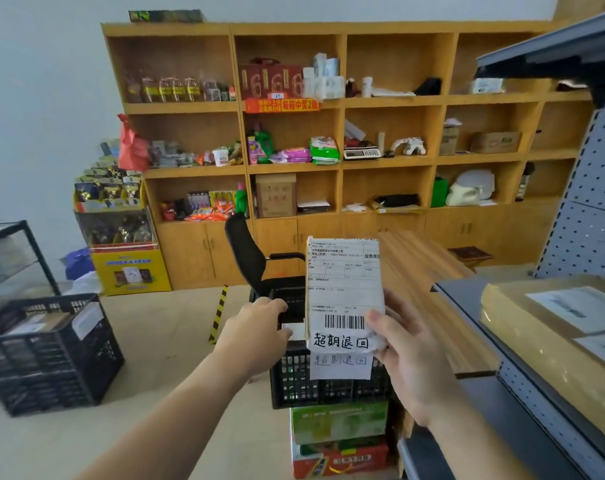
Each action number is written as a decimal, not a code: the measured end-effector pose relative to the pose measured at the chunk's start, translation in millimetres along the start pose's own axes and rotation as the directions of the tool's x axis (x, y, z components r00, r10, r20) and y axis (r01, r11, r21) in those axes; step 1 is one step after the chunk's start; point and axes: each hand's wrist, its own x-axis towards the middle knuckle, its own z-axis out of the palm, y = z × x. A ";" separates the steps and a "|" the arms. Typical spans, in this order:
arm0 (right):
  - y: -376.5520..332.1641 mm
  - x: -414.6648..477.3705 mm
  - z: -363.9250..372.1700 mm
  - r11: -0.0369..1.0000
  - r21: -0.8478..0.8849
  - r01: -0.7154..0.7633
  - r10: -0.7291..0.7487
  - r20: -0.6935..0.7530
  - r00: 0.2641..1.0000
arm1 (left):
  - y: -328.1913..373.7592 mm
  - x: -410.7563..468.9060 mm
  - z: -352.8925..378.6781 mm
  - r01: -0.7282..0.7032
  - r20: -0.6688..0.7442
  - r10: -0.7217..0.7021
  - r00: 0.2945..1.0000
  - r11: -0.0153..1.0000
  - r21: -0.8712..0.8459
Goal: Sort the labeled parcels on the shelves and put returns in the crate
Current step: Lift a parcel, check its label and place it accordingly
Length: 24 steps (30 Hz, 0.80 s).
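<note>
Head camera: dead centre is the black plastic lattice crate [328, 389], perched on a green printed carton [339, 422] that sits on a red printed carton [340, 460]. A white paper sign with handwritten characters [339, 367] hangs on the crate's front wall.

Right above the crate's front, the right hand [408, 358] holds up the slim parcel with a white shipping label [342, 282]. It stands upright, thumb pressed beside the barcode and fingers wrapped behind. The parcel blocks much of the crate's opening and the top of the sign.

At the crate's left rim is the left hand [256, 327], fingers curled down over the edge and gripping it.

Just behind the crate stands a black mesh office chair [245, 251], its backrest rising past the rim. To the crate's right runs a striped wooden counter [425, 289], and beyond that a grey metal rack [522, 358] carries a flat brown parcel [522, 323].

Well to the crate's left, a second black crate [51, 358] sits on the floor with parcels inside. Far behind the crate, a tall wooden shelving unit [339, 105] is crammed with goods.
</note>
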 end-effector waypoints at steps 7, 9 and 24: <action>23.9 111.3 -24.4 0.998 0.008 -0.060 0.060 0.052 0.997 | 0.3 84.4 24.3 0.051 0.009 -0.051 0.999 0.999 0.006; 35.7 137.6 -29.8 0.995 0.021 -0.093 0.091 0.056 0.994 | -6.0 102.2 35.7 0.090 0.034 -0.089 0.995 0.996 -0.013; 152.7 332.8 -48.4 0.957 -0.080 -0.280 0.272 -0.101 0.957 | -103.5 302.5 131.4 0.057 0.225 -0.037 0.974 0.995 -0.082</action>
